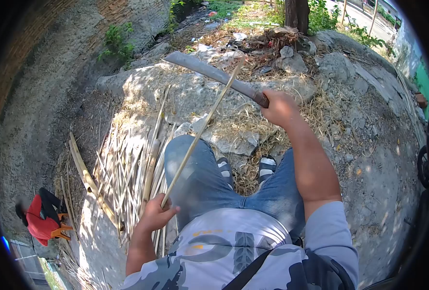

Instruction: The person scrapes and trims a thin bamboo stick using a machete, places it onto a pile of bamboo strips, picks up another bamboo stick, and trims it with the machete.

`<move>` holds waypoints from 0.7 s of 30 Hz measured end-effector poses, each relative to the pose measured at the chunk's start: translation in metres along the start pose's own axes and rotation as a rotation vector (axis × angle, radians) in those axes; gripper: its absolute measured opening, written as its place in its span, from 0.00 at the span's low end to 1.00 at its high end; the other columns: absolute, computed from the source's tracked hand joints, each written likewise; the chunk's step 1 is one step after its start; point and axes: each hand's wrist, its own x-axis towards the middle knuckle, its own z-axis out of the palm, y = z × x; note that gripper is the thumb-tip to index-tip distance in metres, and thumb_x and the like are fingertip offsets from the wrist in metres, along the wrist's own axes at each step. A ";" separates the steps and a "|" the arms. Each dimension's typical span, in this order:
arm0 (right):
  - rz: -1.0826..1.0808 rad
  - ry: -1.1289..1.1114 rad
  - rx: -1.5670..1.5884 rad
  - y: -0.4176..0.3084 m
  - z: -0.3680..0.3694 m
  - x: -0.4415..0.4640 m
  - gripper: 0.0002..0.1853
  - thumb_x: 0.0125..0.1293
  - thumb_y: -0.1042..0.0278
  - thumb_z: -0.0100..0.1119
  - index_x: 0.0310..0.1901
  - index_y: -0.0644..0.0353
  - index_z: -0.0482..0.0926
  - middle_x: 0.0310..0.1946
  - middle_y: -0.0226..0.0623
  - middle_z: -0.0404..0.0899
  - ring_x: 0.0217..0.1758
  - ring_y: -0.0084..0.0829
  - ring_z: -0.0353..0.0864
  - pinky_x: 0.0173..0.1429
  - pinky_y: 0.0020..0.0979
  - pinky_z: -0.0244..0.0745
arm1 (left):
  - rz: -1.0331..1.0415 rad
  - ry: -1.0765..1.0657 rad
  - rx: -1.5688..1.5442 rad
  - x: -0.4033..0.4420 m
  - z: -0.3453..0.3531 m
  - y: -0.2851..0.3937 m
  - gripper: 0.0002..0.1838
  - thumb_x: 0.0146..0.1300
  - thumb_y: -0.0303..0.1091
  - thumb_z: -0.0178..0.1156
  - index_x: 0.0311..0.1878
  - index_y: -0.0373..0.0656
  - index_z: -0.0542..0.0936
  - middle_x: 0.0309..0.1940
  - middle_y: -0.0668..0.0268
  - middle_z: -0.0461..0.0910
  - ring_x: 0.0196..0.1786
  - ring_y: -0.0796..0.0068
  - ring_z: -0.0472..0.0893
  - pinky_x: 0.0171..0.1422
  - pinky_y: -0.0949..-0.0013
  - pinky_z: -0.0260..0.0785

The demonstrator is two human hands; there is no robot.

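Observation:
My right hand is closed round the dark handle of a machete, whose long grey blade points to the upper left. In my left hand, low beside my left thigh, is the lower end of a long, thin bamboo strip. The strip slants up and away to the right, past my knee. Near its far tip it crosses the machete blade; I cannot tell whether the two touch. Many split bamboo strips lie on the ground left of my leg, close to my left hand.
Thicker bamboo pieces lie left of the strips. A person in red sits on an orange chair at the far left. Broken concrete and dry shavings lie before my feet. A tree trunk stands ahead beyond rocks.

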 end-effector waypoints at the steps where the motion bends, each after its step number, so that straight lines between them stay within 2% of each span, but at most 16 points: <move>1: -0.062 -0.038 -0.010 -0.005 0.002 0.000 0.13 0.59 0.62 0.69 0.45 0.49 0.83 0.37 0.44 0.87 0.46 0.50 0.87 0.50 0.52 0.81 | 0.029 -0.023 -0.047 0.005 0.007 -0.004 0.19 0.61 0.39 0.79 0.40 0.42 0.76 0.24 0.77 0.69 0.28 0.84 0.66 0.31 0.70 0.62; 3: -0.194 -0.113 -0.038 -0.029 -0.001 -0.006 0.13 0.60 0.62 0.68 0.46 0.50 0.83 0.39 0.41 0.87 0.47 0.48 0.88 0.54 0.50 0.81 | 0.090 -0.061 -0.150 0.014 0.024 -0.001 0.20 0.62 0.39 0.79 0.41 0.43 0.75 0.24 0.78 0.67 0.28 0.85 0.65 0.30 0.71 0.60; 4: -0.344 -0.114 -0.080 -0.039 0.002 -0.010 0.12 0.56 0.64 0.69 0.43 0.51 0.82 0.35 0.39 0.87 0.44 0.45 0.88 0.52 0.48 0.80 | 0.090 -0.066 -0.141 0.015 0.024 0.018 0.20 0.63 0.40 0.78 0.42 0.44 0.75 0.25 0.79 0.67 0.28 0.85 0.64 0.30 0.72 0.58; 7: -0.597 -0.065 -0.157 -0.050 0.009 -0.015 0.11 0.53 0.65 0.69 0.39 0.51 0.81 0.32 0.38 0.86 0.41 0.43 0.87 0.50 0.46 0.78 | -0.053 -0.146 -0.023 0.027 0.006 0.029 0.27 0.63 0.41 0.76 0.59 0.35 0.81 0.44 0.58 0.86 0.46 0.68 0.84 0.54 0.62 0.77; 8: -0.653 0.071 -0.163 -0.037 0.016 -0.010 0.14 0.47 0.66 0.72 0.37 0.51 0.80 0.28 0.34 0.84 0.33 0.43 0.85 0.51 0.42 0.77 | 0.038 -0.103 -0.020 0.025 0.000 0.034 0.26 0.62 0.41 0.76 0.57 0.35 0.81 0.42 0.59 0.85 0.44 0.70 0.84 0.50 0.62 0.78; 10: -0.469 0.176 -0.139 0.005 0.017 0.005 0.14 0.51 0.67 0.72 0.40 0.52 0.80 0.33 0.39 0.86 0.38 0.46 0.87 0.51 0.46 0.78 | -0.070 -0.097 0.084 0.017 -0.016 0.032 0.25 0.62 0.41 0.76 0.56 0.35 0.81 0.40 0.60 0.85 0.43 0.71 0.84 0.48 0.62 0.78; 12: 0.170 0.026 0.023 0.026 0.003 0.016 0.13 0.57 0.67 0.71 0.44 0.52 0.81 0.37 0.44 0.87 0.44 0.51 0.87 0.51 0.51 0.79 | -0.103 -0.093 0.123 0.015 -0.026 0.033 0.23 0.62 0.40 0.76 0.53 0.35 0.81 0.38 0.61 0.84 0.41 0.72 0.83 0.47 0.63 0.77; 15: 0.198 -0.032 -0.097 0.024 -0.004 0.014 0.13 0.61 0.64 0.69 0.47 0.51 0.82 0.40 0.47 0.87 0.48 0.54 0.87 0.51 0.55 0.79 | -0.059 -0.092 0.072 0.007 -0.027 0.036 0.19 0.62 0.39 0.76 0.46 0.37 0.80 0.34 0.63 0.82 0.38 0.74 0.81 0.44 0.64 0.76; 16: 0.200 -0.042 -0.119 0.016 -0.007 0.012 0.13 0.61 0.63 0.69 0.47 0.51 0.82 0.41 0.47 0.87 0.48 0.54 0.87 0.50 0.55 0.80 | -0.027 -0.073 0.121 0.014 -0.024 0.015 0.18 0.62 0.39 0.77 0.41 0.39 0.78 0.28 0.67 0.77 0.33 0.77 0.76 0.38 0.65 0.72; 19: 0.102 0.028 -0.063 0.005 -0.004 0.002 0.13 0.61 0.62 0.69 0.47 0.50 0.83 0.41 0.48 0.87 0.48 0.55 0.86 0.51 0.56 0.80 | -0.028 -0.021 0.109 0.013 -0.018 -0.012 0.18 0.63 0.38 0.77 0.39 0.39 0.77 0.26 0.71 0.73 0.29 0.79 0.71 0.35 0.67 0.68; 21: 0.094 0.005 0.101 0.001 -0.005 0.001 0.11 0.60 0.66 0.68 0.44 0.55 0.81 0.37 0.47 0.86 0.41 0.49 0.86 0.47 0.49 0.79 | -0.053 -0.015 0.082 0.006 -0.014 -0.012 0.17 0.64 0.39 0.76 0.43 0.38 0.79 0.28 0.69 0.76 0.31 0.78 0.75 0.37 0.67 0.71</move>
